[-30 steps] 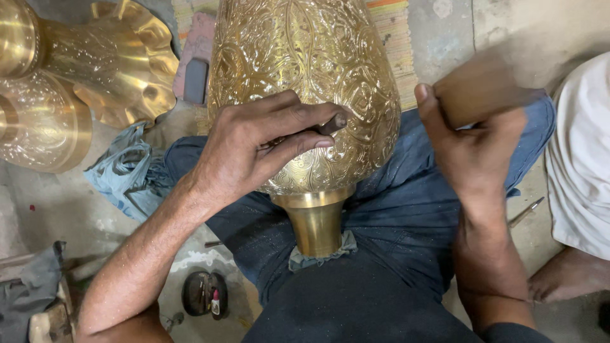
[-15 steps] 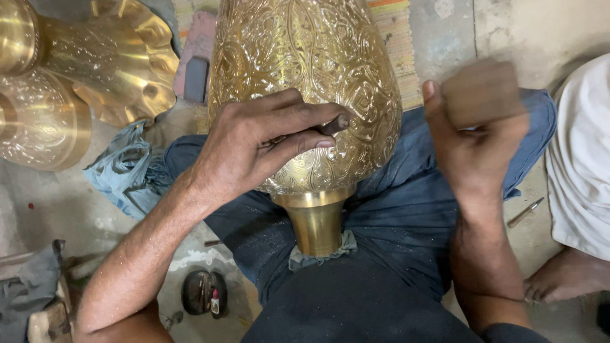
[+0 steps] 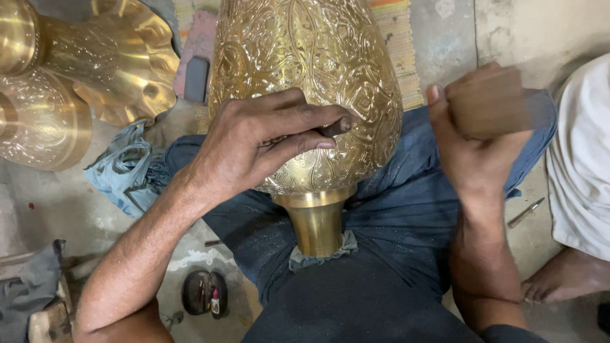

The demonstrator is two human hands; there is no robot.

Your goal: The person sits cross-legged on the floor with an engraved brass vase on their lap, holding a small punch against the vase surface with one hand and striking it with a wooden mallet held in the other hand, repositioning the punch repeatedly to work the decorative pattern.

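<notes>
A large engraved brass vase (image 3: 305, 63) lies across my lap, its plain neck (image 3: 316, 219) pointing toward me. My left hand (image 3: 267, 143) rests on the vase's lower body and pinches a small dark chisel (image 3: 335, 127) against the metal. My right hand (image 3: 476, 136) is raised to the right of the vase, gripping a wooden mallet (image 3: 492, 101) that is blurred by motion. The mallet head is apart from the chisel.
Other brass pieces (image 3: 82, 76) stand at the upper left. A blue cloth (image 3: 124, 168) lies beside my left leg. A small dark object (image 3: 204, 292) sits on the floor. Another person's bare foot (image 3: 562, 276) and white garment (image 3: 581, 159) are at right, near a loose metal tool (image 3: 526, 213).
My right hand has swung the mallet inward and down toward the chisel. The left hand and vase have stayed in place.
</notes>
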